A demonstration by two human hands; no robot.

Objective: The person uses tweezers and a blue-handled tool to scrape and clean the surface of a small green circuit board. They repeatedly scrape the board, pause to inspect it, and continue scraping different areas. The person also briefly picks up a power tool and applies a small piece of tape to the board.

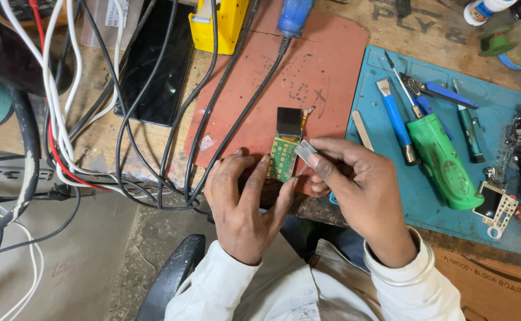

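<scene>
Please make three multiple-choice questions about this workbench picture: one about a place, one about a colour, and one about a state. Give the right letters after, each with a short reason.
1. Where does the small circuit board lie?
A. on the blue mat
B. on the reddish mat
C. on the floor

2. What colour is the thick torch-like tool on the blue mat?
A. green
B. white
C. black

3. What is the right hand doing?
A. resting flat and empty
B. gripping a cable
C. holding a small silvery piece between its fingers

Answers:
1. B, the board sits on the reddish mat, with the left hand touching its lower edge.
2. A, its whole body is bright green.
3. C, the silvery piece is pinched at the fingertips, right beside the board.
</scene>
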